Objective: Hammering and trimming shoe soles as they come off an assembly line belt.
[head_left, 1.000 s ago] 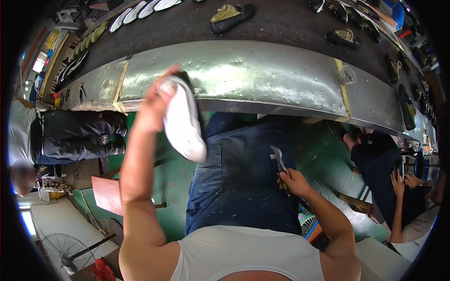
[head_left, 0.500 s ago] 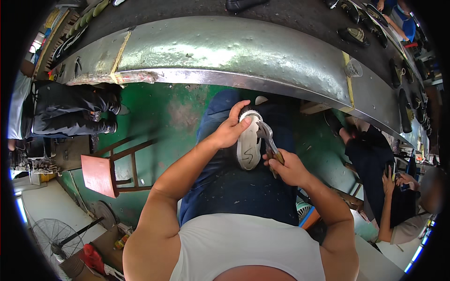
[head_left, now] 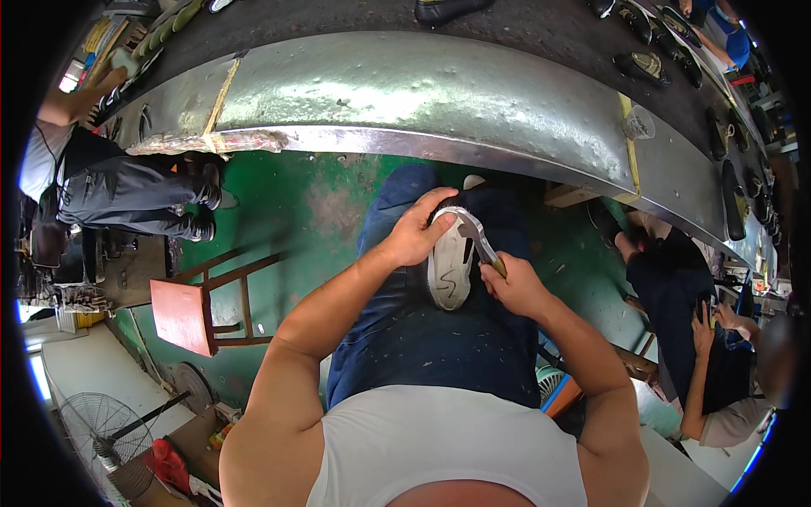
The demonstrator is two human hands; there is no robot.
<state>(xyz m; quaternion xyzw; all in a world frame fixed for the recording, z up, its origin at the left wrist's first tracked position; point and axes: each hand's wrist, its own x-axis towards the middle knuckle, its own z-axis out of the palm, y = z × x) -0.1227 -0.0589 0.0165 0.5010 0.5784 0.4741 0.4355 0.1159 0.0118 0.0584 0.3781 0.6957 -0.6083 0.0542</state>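
Note:
A shoe in the making (head_left: 450, 272) lies on my lap with its pale underside up and a dark line drawn across it. My left hand (head_left: 417, 233) grips its far end from the left, thumb on the underside, fingers around the dark edge. My right hand (head_left: 516, 286) is closed on the handles of metal pincers (head_left: 483, 246). Their head rests at the shoe's far right edge, close to my left thumb. Whether the jaws have hold of the edge is too small to tell.
A metal-edged bench (head_left: 405, 84) curves across the front, with dark shoes (head_left: 642, 68) on top. A wooden stool (head_left: 184, 314) stands at left, a fan (head_left: 101, 431) at lower left. People stand at left (head_left: 127, 194) and sit at right (head_left: 688, 313).
My right hand has brought the pincers up and over, from beside the shoe to its far edge. My left hand still holds the shoe. The person at left has stretched an arm toward the bench.

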